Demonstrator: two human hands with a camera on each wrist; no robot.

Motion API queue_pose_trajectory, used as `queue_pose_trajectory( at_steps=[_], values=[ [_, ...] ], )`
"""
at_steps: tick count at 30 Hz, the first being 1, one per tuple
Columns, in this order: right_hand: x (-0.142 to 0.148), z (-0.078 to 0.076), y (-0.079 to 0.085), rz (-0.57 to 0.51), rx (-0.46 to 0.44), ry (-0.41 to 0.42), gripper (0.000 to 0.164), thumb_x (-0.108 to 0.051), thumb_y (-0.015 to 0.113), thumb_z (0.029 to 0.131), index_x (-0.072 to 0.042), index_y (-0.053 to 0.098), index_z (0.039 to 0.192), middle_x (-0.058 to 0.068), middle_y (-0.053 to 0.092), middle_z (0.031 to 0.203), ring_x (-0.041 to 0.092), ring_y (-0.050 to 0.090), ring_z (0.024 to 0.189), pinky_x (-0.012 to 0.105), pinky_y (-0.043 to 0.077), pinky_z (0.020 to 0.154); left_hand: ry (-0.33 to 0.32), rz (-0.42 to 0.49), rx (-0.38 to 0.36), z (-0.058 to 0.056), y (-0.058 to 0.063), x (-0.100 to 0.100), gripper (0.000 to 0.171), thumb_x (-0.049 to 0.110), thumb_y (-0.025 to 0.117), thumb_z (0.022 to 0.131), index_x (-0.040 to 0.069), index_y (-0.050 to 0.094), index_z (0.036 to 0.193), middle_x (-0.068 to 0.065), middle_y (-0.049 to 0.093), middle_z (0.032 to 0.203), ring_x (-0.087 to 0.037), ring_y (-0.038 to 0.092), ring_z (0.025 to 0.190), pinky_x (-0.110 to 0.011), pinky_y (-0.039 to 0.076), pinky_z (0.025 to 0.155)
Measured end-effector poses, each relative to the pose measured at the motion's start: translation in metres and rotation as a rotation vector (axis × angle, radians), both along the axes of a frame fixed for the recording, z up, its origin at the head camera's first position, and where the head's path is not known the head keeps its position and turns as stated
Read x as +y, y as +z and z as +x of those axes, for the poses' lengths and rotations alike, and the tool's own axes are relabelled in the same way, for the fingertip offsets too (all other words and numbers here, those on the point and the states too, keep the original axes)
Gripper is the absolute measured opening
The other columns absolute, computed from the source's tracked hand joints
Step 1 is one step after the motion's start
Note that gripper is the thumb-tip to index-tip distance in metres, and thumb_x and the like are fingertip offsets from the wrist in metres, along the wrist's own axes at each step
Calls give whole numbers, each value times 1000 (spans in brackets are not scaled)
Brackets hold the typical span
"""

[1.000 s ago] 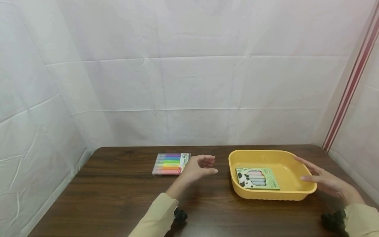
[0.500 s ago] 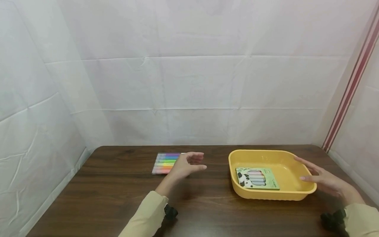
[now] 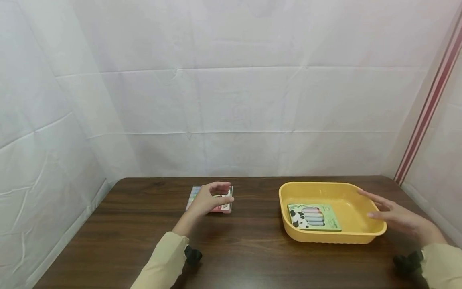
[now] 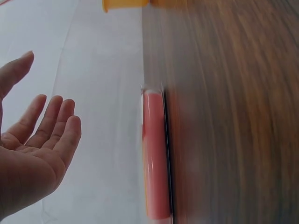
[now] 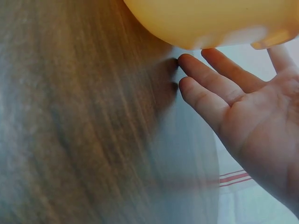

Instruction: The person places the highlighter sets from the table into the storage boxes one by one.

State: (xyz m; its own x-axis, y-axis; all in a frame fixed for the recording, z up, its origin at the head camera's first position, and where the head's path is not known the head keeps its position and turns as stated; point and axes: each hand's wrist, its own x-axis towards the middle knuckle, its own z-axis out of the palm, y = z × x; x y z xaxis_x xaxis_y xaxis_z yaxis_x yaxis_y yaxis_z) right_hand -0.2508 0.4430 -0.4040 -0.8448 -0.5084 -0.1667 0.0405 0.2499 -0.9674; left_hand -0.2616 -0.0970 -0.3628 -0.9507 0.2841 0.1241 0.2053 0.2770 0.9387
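My left hand [image 3: 203,200] hovers over a clear flat pack of highlighters [image 3: 226,208] and hides much of it in the head view. Its fingers and thumb are apart, with nothing between them. The left wrist view shows the pack edge-on, a pink highlighter [image 4: 156,154] outermost, beside the spread fingers [image 4: 63,140]. A yellow plastic tray [image 3: 332,238] stands on the right, holding a green panda-print box [image 3: 322,218] with pens pictured on it. My right hand [image 3: 400,218] rests at the tray's right rim, thumb over the edge, its other fingers extended along the outside.
The dark wood table [image 3: 274,265] ends at a white sheet [image 3: 238,100] hung behind it, with more sheeting at both sides. A red-striped band [image 3: 426,112] runs down the right corner. Black straps sit at both wrists, below light sleeves [image 3: 162,257].
My left hand has moved leftward from between the pack and the tray to over the highlighter pack, still holding nothing. The right hand and the tray have stayed put.
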Motion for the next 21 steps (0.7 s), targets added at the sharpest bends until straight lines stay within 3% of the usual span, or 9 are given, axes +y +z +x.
queue_pose_trajectory(
  at_steps=[6,21],
  values=[
    [1,-1,-3,30,2,-38,64,-7,46,94,-19,12,147,-23,23,130,-9,44,109,27,44,87,19,-5,-18,2,1,-7,47,15,72,78,7,56,122,-16,55,122,-26,52,112,-39,45,90],
    [5,-2,-4,-38,-9,34,68,-3,43,94,-22,5,147,-24,21,129,-5,44,112,28,44,89,71,-33,-28,-2,-1,-33,48,15,74,75,8,58,120,-11,58,120,-25,52,112,-43,38,96]
  ],
)
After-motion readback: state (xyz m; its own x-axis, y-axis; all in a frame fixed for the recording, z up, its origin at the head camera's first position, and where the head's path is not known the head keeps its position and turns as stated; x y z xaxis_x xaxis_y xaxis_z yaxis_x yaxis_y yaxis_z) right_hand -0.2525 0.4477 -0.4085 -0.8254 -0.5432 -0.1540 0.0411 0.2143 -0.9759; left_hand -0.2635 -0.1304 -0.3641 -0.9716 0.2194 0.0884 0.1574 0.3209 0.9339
